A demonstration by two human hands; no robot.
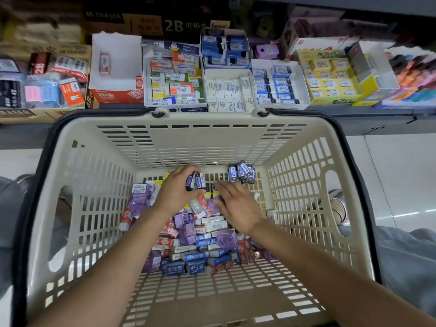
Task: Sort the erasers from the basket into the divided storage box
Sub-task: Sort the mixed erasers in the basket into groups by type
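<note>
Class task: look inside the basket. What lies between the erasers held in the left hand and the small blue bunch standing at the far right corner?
The head view shows only bare slotted basket floor between the left hand's held erasers and the blue bunch.

Mixed erasers heaped in basket, perhaps wrapped

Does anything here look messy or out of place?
Mostly the basket: its erasers lie in a jumbled heap, unlike the neat rows in the shelf boxes. A few blue ones stand apart in the far corner.
</note>
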